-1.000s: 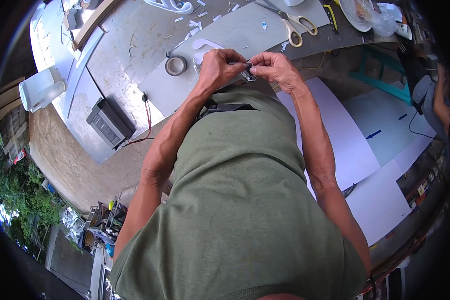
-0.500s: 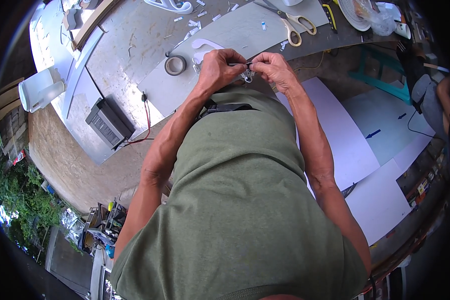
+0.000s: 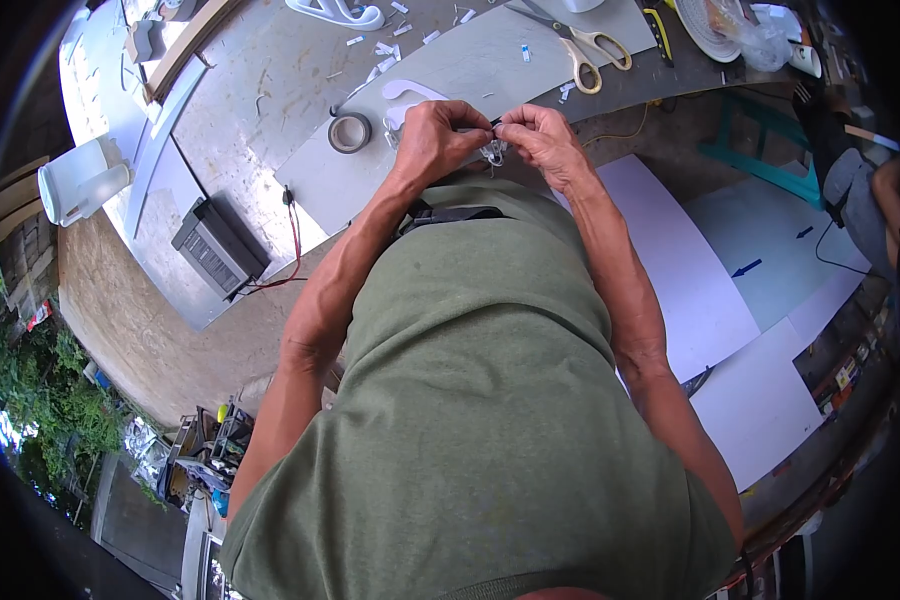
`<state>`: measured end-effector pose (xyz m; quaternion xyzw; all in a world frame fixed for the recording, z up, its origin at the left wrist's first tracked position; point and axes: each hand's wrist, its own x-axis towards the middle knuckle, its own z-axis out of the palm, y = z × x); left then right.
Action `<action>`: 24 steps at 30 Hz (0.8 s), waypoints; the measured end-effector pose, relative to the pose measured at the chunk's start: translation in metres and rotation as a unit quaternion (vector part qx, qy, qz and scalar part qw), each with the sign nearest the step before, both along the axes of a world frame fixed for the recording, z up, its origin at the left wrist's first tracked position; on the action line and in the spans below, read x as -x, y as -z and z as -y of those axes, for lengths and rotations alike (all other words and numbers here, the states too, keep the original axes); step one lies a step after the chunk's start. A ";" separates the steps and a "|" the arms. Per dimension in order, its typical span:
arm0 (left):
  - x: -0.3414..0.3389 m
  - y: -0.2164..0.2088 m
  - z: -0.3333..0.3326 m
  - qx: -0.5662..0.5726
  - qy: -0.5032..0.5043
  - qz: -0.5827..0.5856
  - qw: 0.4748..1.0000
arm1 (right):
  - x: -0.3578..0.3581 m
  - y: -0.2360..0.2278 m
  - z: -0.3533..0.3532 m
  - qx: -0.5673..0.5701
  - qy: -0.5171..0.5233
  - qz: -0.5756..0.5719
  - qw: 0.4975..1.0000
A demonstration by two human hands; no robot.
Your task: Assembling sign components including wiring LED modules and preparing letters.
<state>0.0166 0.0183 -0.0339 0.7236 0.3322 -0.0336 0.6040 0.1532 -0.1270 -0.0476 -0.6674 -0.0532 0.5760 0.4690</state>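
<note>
My left hand is closed in a pinch at the near edge of the table, and my right hand pinches close beside it. Between their fingertips is a thin dark piece, mostly covered by the fingers, which looks like a strip of tape or a wire joint. Thin white wires hang in a small tangle just below the fingertips. Left of my left hand lies a roll of grey tape. Beyond that hand is a white curved cut-out, partly hidden by it.
Scissors with cream handles and a yellow-black tool lie at the far right. Several white scraps are strewn beyond my hands. A dark power-supply box with red and black leads sits left. White sheets and a teal stool are right.
My fingertips have shifted slightly around the dark piece, and less of it shows between them now. Both hands stay in nearly the same place.
</note>
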 end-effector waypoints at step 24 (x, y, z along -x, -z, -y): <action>-0.002 0.001 0.000 -0.013 0.030 0.022 0.999 | -0.007 -0.008 0.003 -0.023 -0.039 -0.028 0.999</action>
